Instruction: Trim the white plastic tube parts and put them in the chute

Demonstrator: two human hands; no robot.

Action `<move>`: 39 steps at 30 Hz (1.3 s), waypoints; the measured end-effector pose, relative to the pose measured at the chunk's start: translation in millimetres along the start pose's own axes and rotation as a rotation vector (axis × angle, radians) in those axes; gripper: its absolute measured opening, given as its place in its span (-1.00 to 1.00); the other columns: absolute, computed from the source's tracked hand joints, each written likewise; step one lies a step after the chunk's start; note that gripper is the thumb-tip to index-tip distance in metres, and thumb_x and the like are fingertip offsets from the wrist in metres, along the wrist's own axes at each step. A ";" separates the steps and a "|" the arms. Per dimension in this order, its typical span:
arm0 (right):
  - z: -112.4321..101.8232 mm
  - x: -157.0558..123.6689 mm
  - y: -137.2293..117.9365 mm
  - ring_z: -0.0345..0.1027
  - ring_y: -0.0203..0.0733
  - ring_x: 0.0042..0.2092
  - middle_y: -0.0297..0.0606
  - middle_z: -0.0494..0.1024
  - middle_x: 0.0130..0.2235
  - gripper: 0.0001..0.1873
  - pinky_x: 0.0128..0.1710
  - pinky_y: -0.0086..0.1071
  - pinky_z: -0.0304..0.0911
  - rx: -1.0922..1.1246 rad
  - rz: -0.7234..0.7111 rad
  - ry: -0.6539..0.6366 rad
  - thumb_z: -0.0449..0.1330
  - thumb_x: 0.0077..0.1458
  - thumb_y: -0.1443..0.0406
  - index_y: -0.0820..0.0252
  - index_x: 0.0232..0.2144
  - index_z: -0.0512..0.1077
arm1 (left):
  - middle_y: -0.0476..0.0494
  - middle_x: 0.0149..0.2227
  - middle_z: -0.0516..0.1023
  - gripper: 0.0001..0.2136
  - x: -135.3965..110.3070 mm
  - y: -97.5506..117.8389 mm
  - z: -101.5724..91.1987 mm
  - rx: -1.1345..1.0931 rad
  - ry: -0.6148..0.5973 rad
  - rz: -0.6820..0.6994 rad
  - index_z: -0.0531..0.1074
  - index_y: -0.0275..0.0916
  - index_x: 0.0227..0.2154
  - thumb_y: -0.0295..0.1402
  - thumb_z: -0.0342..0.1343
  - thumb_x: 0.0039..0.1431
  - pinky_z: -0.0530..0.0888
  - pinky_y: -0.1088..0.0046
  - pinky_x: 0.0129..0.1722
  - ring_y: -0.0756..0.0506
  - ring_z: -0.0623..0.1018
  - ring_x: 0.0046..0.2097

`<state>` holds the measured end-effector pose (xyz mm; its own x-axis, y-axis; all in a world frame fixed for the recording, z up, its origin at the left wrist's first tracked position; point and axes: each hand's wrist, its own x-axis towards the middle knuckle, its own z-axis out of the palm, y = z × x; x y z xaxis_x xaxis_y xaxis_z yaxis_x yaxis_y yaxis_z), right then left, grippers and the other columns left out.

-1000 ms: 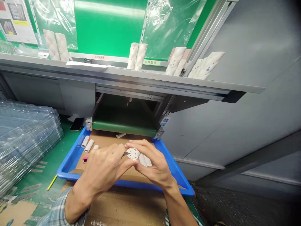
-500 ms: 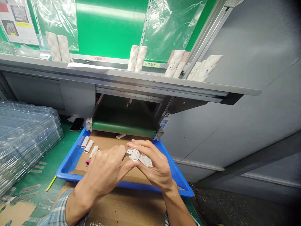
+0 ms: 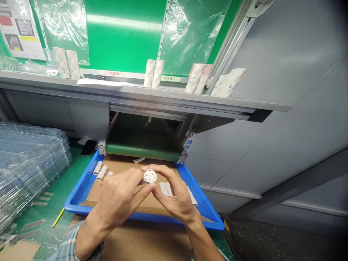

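Between my hands, above the tray, is a white plastic cylinder [image 3: 150, 176], its round end with several small holes turned toward me. My right hand [image 3: 178, 197] grips it between thumb and fingertips. My left hand [image 3: 116, 192] is closed on a thin dark blade-like tool [image 3: 141, 182], which touches the left rim of the cylinder's end; its handle is hidden in my fingers. White tubes [image 3: 102, 173] lie in the tray left of my left hand. More white tubes [image 3: 165, 189] show behind my right hand.
A blue tray [image 3: 73, 197] lined with cardboard sits below a green conveyor belt [image 3: 144, 150]. Clear plastic trays [image 3: 32, 156] are stacked at left, near a phone [image 3: 88, 148] and a yellow stick [image 3: 58, 217]. Textured white tubes [image 3: 153, 74] stand on the metal shelf above.
The cylinder's end has turned to face me more squarely, and its holes sit differently. Both hands have shifted slightly left. Less of the dark blade shows. The whole view has tilted slightly.
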<state>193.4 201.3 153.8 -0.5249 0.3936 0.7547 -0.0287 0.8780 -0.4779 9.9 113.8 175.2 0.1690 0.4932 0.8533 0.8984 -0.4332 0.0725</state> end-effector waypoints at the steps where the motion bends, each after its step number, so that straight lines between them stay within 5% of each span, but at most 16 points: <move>1: 2.4 -0.3 -0.5 0.58 -0.08 0.18 -0.14 0.64 0.15 -0.53 0.22 -0.24 0.52 -0.015 -0.007 -0.001 0.27 0.42 0.38 0.03 0.30 0.37 | 0.08 -0.53 0.40 -0.64 -0.8 0.5 2.0 0.021 0.020 0.003 0.34 -0.18 -0.35 -0.20 -0.09 0.65 0.18 0.36 -0.48 -0.02 0.42 -0.54; 5: 10.3 0.5 -1.3 0.57 -0.01 0.18 -0.09 0.64 0.15 -0.56 0.21 -0.12 0.55 -0.043 -0.050 0.073 0.27 0.44 0.33 0.03 0.30 0.39 | 0.06 -0.51 0.41 -0.64 -2.4 1.3 4.1 0.025 0.030 0.015 0.35 -0.18 -0.36 -0.19 -0.02 0.63 0.19 0.34 -0.47 -0.02 0.40 -0.52; 10: 10.3 2.4 -0.2 0.55 -0.01 0.14 -0.11 0.62 0.10 -0.57 0.19 -0.08 0.54 -0.070 -0.043 0.192 0.31 0.39 0.38 0.00 0.24 0.49 | -0.09 -0.28 0.55 -0.76 0.8 -3.3 -3.9 -0.093 -0.041 -0.055 0.44 -0.23 -0.10 -0.34 -0.12 0.64 0.37 0.38 -0.28 -0.10 0.51 -0.29; 20: 8.3 1.9 -3.2 0.54 -0.03 0.17 -0.13 0.62 0.12 -0.49 0.22 -0.09 0.54 -0.064 -0.066 0.200 0.30 0.37 0.45 -0.03 0.28 0.47 | -0.12 -0.19 0.56 -0.71 0.3 -3.7 -5.3 -0.089 -0.095 -0.093 0.45 -0.23 0.14 -0.35 -0.16 0.65 0.47 0.41 -0.28 -0.08 0.57 -0.29; 29: 13.1 -1.4 2.1 0.63 -0.03 0.16 -0.13 0.68 0.14 -0.44 0.25 -0.13 0.56 -0.014 -0.032 0.210 0.30 0.29 0.48 0.04 0.27 0.40 | -0.18 0.05 0.65 -0.67 -1.8 -8.1 -15.2 -0.211 -0.109 -0.070 0.37 -0.17 0.32 -0.43 -0.03 0.61 0.48 0.32 -0.04 -0.14 0.57 -0.04; 39: 7.5 3.7 -4.5 0.60 0.00 0.21 -0.13 0.68 0.16 -0.43 0.30 -0.04 0.53 -0.107 -0.116 0.163 0.24 0.27 0.55 0.05 0.25 0.44 | -0.12 -0.06 0.67 -0.69 -2.6 -9.4 -19.9 -0.232 -0.137 -0.055 0.41 -0.15 0.30 -0.41 0.03 0.60 0.44 0.35 -0.14 -0.10 0.52 -0.17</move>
<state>185.2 196.8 155.4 -0.3788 0.3194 0.8686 0.0140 0.9405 -0.3396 -7.1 101.6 182.6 0.1898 0.6116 0.7681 0.7933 -0.5565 0.2471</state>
